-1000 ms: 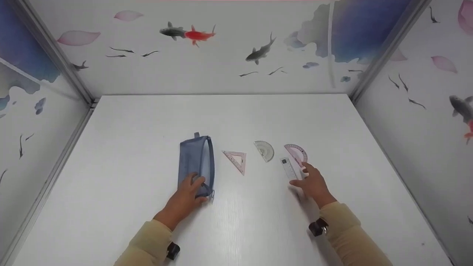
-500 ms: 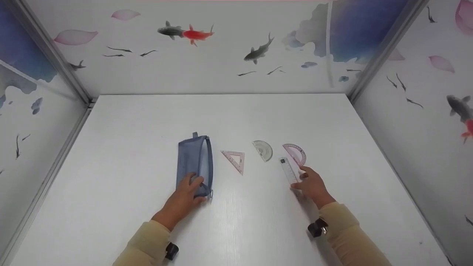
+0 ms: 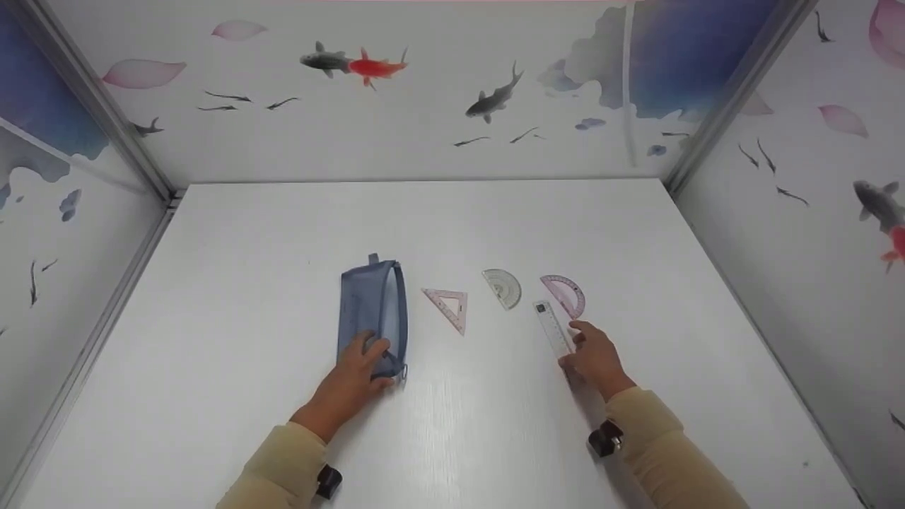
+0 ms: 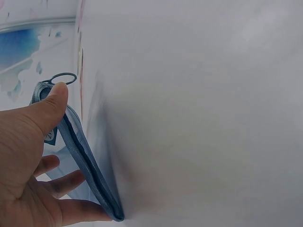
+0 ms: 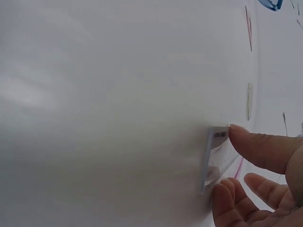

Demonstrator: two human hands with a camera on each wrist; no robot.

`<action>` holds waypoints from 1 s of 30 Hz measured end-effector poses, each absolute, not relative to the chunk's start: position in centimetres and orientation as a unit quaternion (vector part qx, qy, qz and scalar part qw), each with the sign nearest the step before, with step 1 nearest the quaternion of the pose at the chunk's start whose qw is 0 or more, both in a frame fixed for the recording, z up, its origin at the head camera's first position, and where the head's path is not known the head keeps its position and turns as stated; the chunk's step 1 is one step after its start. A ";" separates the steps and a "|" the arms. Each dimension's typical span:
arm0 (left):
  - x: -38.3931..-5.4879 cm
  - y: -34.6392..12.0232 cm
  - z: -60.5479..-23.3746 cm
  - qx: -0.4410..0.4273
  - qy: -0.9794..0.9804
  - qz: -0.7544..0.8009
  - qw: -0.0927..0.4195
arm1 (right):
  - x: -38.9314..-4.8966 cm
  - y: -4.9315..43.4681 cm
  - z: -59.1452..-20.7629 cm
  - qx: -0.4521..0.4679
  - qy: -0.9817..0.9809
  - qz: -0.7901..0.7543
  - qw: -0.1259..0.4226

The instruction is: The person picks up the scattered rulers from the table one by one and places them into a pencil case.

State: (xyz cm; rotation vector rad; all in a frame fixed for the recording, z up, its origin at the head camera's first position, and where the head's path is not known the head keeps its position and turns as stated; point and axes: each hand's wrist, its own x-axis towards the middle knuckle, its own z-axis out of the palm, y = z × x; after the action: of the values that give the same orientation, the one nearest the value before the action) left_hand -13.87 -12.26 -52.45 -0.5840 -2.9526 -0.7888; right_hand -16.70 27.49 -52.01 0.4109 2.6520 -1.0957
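Note:
In the head view a blue zippered pencil case (image 3: 360, 300) lies upright-lengthwise on the white table, its zip side gaping. My left hand (image 3: 352, 385) grips its near end; the left wrist view has the thumb by the zip pull (image 4: 64, 77) and fingers on the opposite edge. To the right, a clear ruler (image 3: 549, 322) lies with its near end between the thumb and fingers of my right hand (image 3: 597, 362). Just beyond the fingertips is a pink protractor (image 3: 580, 297). A clear protractor (image 3: 505, 288) and a pink set square (image 3: 464, 312) lie between ruler and case.
White panels printed with fish and petals enclose the table (image 3: 452, 438) at the back and both sides. A grey metal post (image 3: 742, 92) stands at the back right corner.
My right hand has drawn back slightly from the pink protractor, its thumb and fingers closing toward the ruler's near end. The left hand and pencil case stay put.

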 end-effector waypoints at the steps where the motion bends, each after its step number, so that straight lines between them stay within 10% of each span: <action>1: -13.9 -12.3 -52.5 -0.187 -0.949 -0.253 0.014 | -16.7 27.4 -52.0 0.141 0.909 -0.373 0.119; 30: -14.0 -12.3 -52.4 -0.178 -0.950 -0.255 -0.002 | -16.1 26.9 -51.5 0.145 0.919 -0.351 0.110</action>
State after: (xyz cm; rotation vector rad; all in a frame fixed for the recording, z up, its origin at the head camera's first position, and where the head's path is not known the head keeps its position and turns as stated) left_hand -13.98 -12.33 -52.37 -0.5614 -2.9899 -0.8039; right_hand -16.14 26.90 -51.52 0.4264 2.7004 -1.0317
